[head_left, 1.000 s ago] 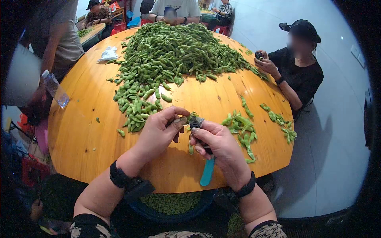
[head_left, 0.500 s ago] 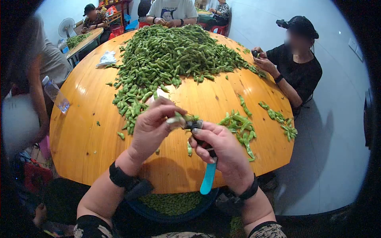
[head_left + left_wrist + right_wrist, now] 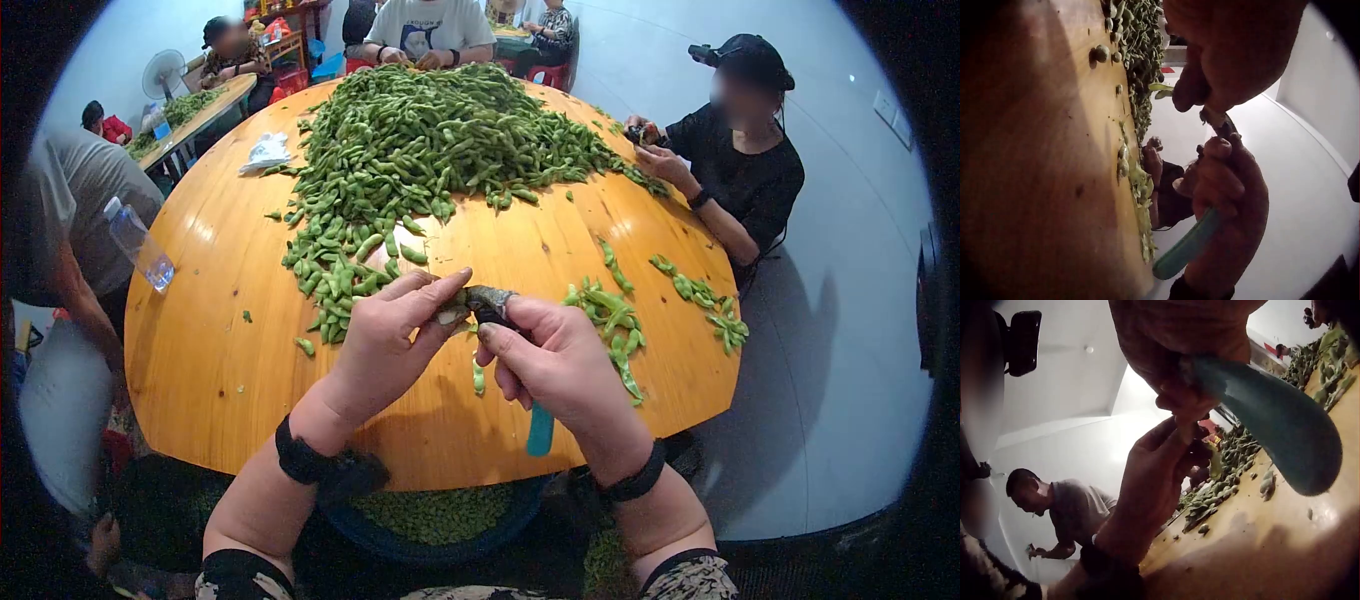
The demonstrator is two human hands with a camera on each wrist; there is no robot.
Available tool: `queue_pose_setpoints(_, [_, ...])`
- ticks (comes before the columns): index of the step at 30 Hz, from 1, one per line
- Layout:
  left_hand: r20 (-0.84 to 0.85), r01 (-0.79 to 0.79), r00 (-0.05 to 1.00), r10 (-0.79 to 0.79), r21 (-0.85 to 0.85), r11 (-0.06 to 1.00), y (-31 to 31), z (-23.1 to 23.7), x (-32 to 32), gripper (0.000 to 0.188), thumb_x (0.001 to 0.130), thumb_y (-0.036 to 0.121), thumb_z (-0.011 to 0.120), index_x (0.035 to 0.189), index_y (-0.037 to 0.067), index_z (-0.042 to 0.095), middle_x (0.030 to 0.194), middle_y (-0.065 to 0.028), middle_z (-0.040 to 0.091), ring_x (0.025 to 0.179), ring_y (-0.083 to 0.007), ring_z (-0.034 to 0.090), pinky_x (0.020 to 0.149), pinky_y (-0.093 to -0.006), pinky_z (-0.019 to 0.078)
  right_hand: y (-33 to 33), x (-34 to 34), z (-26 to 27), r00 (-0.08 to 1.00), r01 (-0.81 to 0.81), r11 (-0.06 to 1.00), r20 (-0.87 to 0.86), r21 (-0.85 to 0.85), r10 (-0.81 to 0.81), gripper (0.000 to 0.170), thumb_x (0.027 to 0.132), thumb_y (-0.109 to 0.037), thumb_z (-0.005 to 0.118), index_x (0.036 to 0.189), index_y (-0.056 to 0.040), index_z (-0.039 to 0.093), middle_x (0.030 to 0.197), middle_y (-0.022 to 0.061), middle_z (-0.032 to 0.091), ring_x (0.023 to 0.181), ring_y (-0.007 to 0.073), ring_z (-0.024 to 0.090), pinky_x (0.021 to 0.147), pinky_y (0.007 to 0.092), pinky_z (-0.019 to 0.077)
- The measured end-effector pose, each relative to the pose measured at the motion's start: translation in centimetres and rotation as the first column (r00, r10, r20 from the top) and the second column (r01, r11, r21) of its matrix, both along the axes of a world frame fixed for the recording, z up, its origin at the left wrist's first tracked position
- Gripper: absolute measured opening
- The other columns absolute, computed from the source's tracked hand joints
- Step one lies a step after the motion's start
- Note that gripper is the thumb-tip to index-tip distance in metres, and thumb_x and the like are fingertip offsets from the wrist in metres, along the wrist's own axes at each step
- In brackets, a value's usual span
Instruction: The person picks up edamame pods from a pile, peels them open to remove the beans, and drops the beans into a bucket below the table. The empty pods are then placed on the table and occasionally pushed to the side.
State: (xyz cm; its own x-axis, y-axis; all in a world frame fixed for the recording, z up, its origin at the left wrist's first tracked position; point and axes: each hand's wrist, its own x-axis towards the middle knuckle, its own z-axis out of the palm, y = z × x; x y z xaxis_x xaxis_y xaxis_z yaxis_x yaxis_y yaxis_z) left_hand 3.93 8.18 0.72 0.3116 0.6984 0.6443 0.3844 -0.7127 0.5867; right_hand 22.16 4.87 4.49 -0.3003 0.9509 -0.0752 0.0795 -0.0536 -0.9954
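Note:
My right hand (image 3: 555,360) grips a tool with a teal handle (image 3: 540,430); its dark upper part lies between thumb and fingers. In the right wrist view the teal handle (image 3: 1272,422) juts out below the hand. My left hand (image 3: 390,340) pinches a pale green piece (image 3: 450,314) against the tool's dark end, fingertips nearly meeting the right hand's. A green pod (image 3: 1161,90) shows beside the left fingers in the left wrist view. Both hands are above the wooden table (image 3: 440,440), near its front edge. A single pod (image 3: 478,374) lies beneath them.
A large heap of green pods (image 3: 420,130) covers the table's far middle. Loose pods (image 3: 615,320) lie at right, a bottle (image 3: 140,245) and white tissue (image 3: 265,152) at left. Below the front edge stands a basin (image 3: 435,512) of beans. A person (image 3: 745,160) sits at right.
The left hand moved slightly, its fingers now extended further over the tool's end. The teal handle shows less below the right hand. At left, the standing person shifted.

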Motion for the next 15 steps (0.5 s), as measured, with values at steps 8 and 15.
queue_pose_setpoints(8, [-0.094, -0.003, 0.996, 0.008, 0.057, 0.998, -0.3, -0.5, 0.1, 0.037, 0.079, 0.000, 0.063, 0.116, 0.000, 0.058, 0.086, -0.0148, 0.060, 0.073, -0.0295, 0.061, 0.064, -0.0343, 0.0508, 0.3, -0.4, -1.2, 0.999, 0.035, 0.999, 0.015, -0.008, -0.035, 0.012, 0.091, -0.012, 0.054, 0.090, -0.0018, 0.061, 0.067, -0.0010, 0.059, 0.048, 0.0041, 0.053, 0.040, 0.0189, 0.0385])
queue_pose_setpoints(15, [-0.076, -0.004, 0.997, 0.005, 0.013, 1.000, 0.0, -1.0, 0.4, 0.033, 0.079, 0.000, 0.062, 0.112, -0.002, 0.059, 0.086, -0.0162, 0.061, 0.074, -0.0311, 0.062, 0.065, -0.0353, 0.0510, 0.8, -0.3, -2.4, 0.985, 0.047, 0.996, -0.163, -0.080, -0.059, 0.010, 0.091, -0.009, 0.054, 0.093, -0.0037, 0.062, 0.068, -0.0024, 0.057, 0.047, 0.0017, 0.047, 0.040, 0.0179, 0.0358])
